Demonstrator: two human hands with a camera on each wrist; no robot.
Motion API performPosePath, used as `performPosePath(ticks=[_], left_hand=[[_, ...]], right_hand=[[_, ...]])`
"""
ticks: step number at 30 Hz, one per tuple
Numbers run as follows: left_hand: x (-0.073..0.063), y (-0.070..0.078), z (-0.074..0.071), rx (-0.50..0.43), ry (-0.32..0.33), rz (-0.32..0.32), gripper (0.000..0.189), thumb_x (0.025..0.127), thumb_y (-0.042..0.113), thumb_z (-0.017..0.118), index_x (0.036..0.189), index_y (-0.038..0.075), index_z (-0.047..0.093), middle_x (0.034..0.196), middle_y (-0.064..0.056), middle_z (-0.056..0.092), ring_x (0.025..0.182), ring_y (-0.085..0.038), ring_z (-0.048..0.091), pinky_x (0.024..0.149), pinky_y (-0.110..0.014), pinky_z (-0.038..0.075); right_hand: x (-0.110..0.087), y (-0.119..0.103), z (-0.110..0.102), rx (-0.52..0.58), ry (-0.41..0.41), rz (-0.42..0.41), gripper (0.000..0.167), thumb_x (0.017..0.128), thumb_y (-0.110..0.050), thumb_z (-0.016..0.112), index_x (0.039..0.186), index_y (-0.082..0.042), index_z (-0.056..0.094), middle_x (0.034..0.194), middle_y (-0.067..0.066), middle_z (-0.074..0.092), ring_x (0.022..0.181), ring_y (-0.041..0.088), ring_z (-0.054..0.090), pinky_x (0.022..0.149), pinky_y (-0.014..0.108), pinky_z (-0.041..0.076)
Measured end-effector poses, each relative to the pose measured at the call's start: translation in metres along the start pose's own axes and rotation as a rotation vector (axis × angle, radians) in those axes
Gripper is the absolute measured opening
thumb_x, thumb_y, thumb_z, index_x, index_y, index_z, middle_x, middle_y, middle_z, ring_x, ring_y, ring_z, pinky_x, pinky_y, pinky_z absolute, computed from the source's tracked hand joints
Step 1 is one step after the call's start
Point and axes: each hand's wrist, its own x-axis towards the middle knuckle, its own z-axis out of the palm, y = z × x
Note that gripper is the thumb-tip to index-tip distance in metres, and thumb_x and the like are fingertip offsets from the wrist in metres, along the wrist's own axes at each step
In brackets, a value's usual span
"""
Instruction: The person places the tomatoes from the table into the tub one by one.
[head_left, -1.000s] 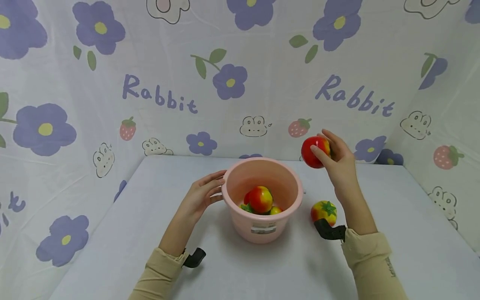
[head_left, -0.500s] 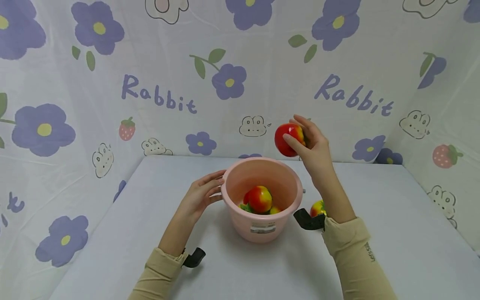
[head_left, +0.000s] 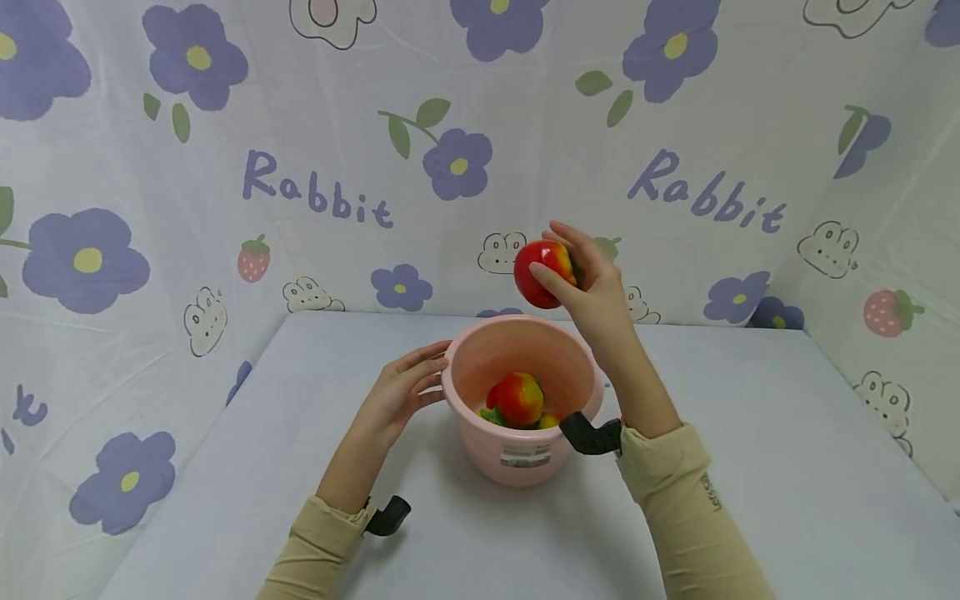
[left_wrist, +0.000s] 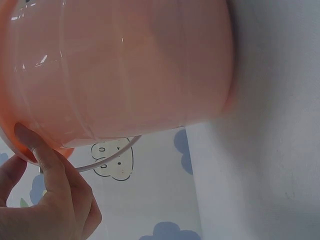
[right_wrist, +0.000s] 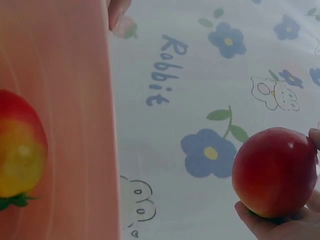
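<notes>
In the head view a pink bucket [head_left: 525, 454] stands mid-table with several red-and-yellow tomatoes [head_left: 520, 398] inside. My left hand [head_left: 396, 392] rests its outstretched fingers against the bucket's left rim; the left wrist view shows these fingers [left_wrist: 47, 172] at the lip. Above the bucket's back right rim, my right hand [head_left: 592, 287] holds a shiny, mostly red tomato [head_left: 534, 279] between thumb and fingers. That tomato [right_wrist: 275, 172] is clear of the bucket in the right wrist view, where another tomato [right_wrist: 20, 145] with green leaves shows inside the bucket.
The bucket stands on a white table [head_left: 750, 467]. Behind it hangs a cloth [head_left: 337, 100] printed with flowers and rabbits. A thin bucket handle [left_wrist: 107, 159] curves out at the side. Black wrist mounts [head_left: 591, 435] stick out from both sleeves, the right one overlapping the bucket.
My right hand has carried the red tomato leftward and slightly up, from right of the bucket to over its rim. A tomato on the table has become hidden behind my right arm.
</notes>
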Motion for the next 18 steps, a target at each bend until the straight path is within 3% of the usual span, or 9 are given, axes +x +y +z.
performPosePath(ticks=[18], left_hand=[[-0.001, 0.001, -0.001, -0.004, -0.010, 0.009, 0.041, 0.097, 0.019, 0.059, 0.137, 0.010, 0.055, 0.125, 0.000, 0.064, 0.108, -0.020, 0.063, 0.086, -0.029, 0.057]], right_hand=[[0.001, -0.006, 0.033, -0.008, -0.160, 0.006, 0.065, 0.090, -0.023, 0.069, 0.148, -0.028, 0.039, 0.149, -0.002, 0.049, 0.136, 0.020, 0.046, 0.101, 0.039, 0.051]])
